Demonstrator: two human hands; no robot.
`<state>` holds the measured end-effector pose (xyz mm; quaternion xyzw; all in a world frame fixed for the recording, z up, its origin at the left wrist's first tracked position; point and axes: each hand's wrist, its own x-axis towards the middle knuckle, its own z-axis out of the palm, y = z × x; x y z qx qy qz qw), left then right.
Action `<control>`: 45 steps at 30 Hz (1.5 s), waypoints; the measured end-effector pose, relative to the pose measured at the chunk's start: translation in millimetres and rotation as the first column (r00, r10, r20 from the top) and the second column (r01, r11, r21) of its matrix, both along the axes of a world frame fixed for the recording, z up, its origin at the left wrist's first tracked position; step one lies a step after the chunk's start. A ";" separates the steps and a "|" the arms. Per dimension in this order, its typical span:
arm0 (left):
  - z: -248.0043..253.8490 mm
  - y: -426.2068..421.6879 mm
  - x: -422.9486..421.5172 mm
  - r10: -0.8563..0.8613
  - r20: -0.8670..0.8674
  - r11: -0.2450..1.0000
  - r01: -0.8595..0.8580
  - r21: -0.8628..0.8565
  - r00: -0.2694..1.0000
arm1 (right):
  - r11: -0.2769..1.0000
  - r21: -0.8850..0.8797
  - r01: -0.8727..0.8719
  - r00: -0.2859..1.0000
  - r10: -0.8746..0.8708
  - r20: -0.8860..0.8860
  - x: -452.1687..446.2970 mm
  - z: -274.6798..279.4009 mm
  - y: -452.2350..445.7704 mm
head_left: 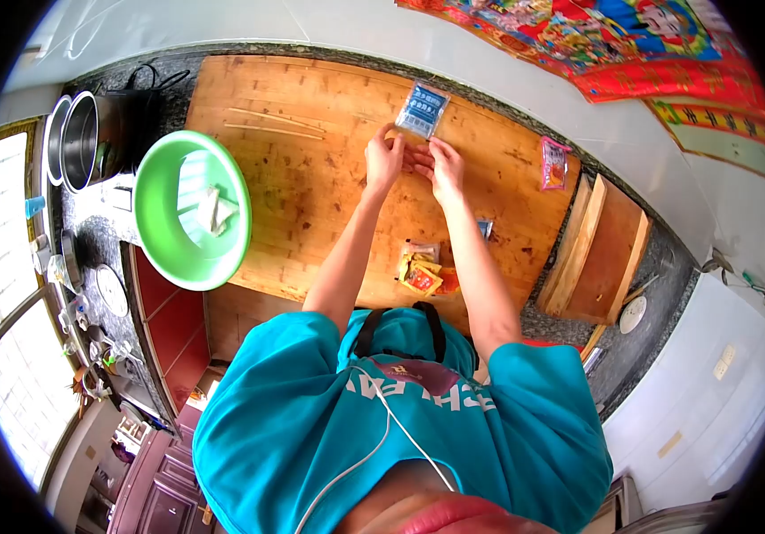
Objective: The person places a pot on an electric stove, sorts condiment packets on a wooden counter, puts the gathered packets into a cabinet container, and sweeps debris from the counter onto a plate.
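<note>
We see the blue-and-white flat plastic packet (423, 109) at the wooden board's (311, 196) far edge, tilted slightly. Our left hand (385, 156) is at its lower left corner, fingers curled; our right hand (443, 167) is by its lower right corner, fingers bent inward. Can't tell if either pinches it. Bare wood lies either side of our hands: leftward to the thin pale wooden sticks (276, 125), rightward to the pink-edged packet (554, 165) near the right edge. Green round plastic basin (145, 209) overlaps the board's left edge. Both forearms reach forward, converging; the right passes just beside a small blue packet (486, 229). Yellow-and-red packets (421, 276) lie between our forearms, nearer us.
</note>
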<state>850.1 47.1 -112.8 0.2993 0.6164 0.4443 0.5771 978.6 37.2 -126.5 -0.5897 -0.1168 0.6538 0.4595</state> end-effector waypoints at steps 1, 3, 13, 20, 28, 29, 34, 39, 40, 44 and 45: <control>1.9 6.8 0.7 0.001 -0.001 1.000 -0.001 -0.004 1.000 | 1.000 -0.004 -0.001 1.000 0.001 -0.001 -0.9 -1.0 9.4; 3.9 16.2 2.5 -0.005 -0.015 0.996 0.004 -0.088 1.000 | 0.992 -0.079 -0.094 0.979 0.107 0.172 -1.9 -1.4 25.4; 25.4 -52.5 8.6 -0.246 -0.180 0.969 0.241 -0.051 0.952 | 0.972 0.194 -0.135 0.942 0.065 0.330 30.1 37.8 -69.7; 49.3 -159.5 38.7 -0.512 -0.153 0.858 0.513 -0.032 0.845 | 0.968 0.227 0.105 0.986 -0.131 0.106 84.1 62.8 -194.9; 39.8 -206.2 43.4 -0.509 -0.378 0.822 0.567 0.054 0.774 | 0.940 0.312 -0.137 0.940 0.025 0.339 134.2 49.2 -271.2; 40.0 -209.1 43.1 -0.509 -0.385 0.819 0.571 0.060 0.770 | 0.940 0.294 -0.176 0.924 0.054 0.379 134.4 43.8 -274.4; 42.9 -226.5 45.3 -0.491 -0.457 0.785 0.604 0.136 0.741 | 0.870 0.161 -0.466 0.319 -0.004 0.948 130.4 48.0 -293.4; 40.6 -247.1 49.2 -0.541 -0.411 0.751 0.642 0.158 0.734 | 0.967 0.081 -0.243 0.591 0.081 0.803 131.7 38.1 -344.0; 41.2 -254.0 53.1 -0.562 -0.360 0.758 0.638 0.135 0.745 | 0.969 0.100 -0.224 0.609 0.059 0.791 129.9 39.3 -357.0; 31.5 -285.7 75.6 -0.707 -0.243 0.663 0.742 0.099 0.665 | 0.966 0.247 -0.080 0.669 -0.131 0.731 119.1 39.2 -409.8; 28.6 -295.1 82.4 -0.740 -0.172 0.644 0.759 0.096 0.650 | 0.976 0.216 -0.041 0.715 -0.122 0.688 114.7 52.4 -418.3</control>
